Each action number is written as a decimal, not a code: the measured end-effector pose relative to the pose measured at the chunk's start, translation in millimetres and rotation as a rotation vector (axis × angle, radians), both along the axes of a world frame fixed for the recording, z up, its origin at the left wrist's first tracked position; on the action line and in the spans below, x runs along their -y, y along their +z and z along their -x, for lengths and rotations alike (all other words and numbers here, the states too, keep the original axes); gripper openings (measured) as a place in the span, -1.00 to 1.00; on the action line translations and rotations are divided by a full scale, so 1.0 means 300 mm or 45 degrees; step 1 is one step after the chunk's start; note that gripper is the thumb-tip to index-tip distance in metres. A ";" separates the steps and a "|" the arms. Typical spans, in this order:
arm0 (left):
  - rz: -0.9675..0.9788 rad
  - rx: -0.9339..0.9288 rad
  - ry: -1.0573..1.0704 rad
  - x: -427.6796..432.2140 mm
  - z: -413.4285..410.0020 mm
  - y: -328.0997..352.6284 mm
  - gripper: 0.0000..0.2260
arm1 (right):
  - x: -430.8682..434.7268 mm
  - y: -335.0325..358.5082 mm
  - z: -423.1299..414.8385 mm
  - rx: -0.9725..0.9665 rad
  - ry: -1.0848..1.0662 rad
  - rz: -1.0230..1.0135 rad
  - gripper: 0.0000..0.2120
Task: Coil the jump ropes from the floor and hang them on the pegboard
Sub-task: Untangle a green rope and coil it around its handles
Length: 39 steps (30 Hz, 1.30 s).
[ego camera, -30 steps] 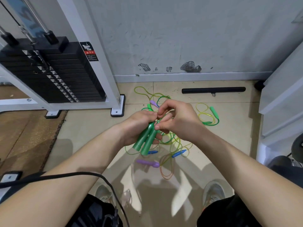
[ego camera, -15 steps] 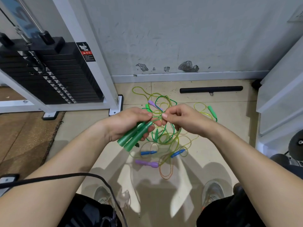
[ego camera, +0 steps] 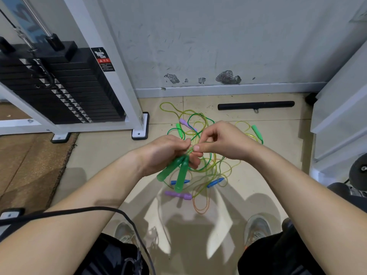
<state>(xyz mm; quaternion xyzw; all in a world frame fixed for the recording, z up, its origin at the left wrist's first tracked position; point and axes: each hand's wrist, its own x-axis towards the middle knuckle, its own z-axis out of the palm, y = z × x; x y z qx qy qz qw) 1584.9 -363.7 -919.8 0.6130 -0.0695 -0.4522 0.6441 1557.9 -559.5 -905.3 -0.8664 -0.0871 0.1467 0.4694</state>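
Jump ropes (ego camera: 210, 168) are in a loose tangle on the tile floor (ego camera: 99, 155) right below the hands, near the wall, with green, yellow and orange cords all looped over each other. Left hand (ego camera: 166, 151) is curled round a pair of green handles (ego camera: 181, 175), gripping them at the cord end so they fan out and point down toward the person. Right hand (ego camera: 222, 139) is just beside it, thumb and forefinger pinching the thin green cord (ego camera: 190, 151) right where it leaves the handles, other fingers loosely curled in. The two hands are practically touching. Down in the pile there are two blue handles (ego camera: 179, 182), a purple handle (ego camera: 177, 195) nearest the shoes (ego camera: 257, 229), and a lone green handle (ego camera: 257, 132) off to the right by a yellow loop. A black bar (ego camera: 256, 105) lies flat along the base of the wall beyond the pile. A weight stack (ego camera: 59, 92) in a white frame stands on the left, with a brown mat (ego camera: 29, 165) in front of it. A black cable (ego camera: 79, 211) drapes across the left forearm
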 end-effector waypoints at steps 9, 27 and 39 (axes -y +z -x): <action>-0.177 0.244 -0.008 -0.001 -0.015 -0.030 -0.74 | 0.031 -0.039 -0.021 0.016 -0.098 -0.096 -0.89; 0.102 0.066 0.206 0.000 -0.013 -0.012 -0.84 | 0.024 -0.136 -0.033 0.137 -0.429 -0.052 -0.70; -0.037 0.561 0.807 0.056 0.012 -0.075 -0.83 | -0.168 -0.110 0.039 -0.209 -0.663 -0.594 -0.86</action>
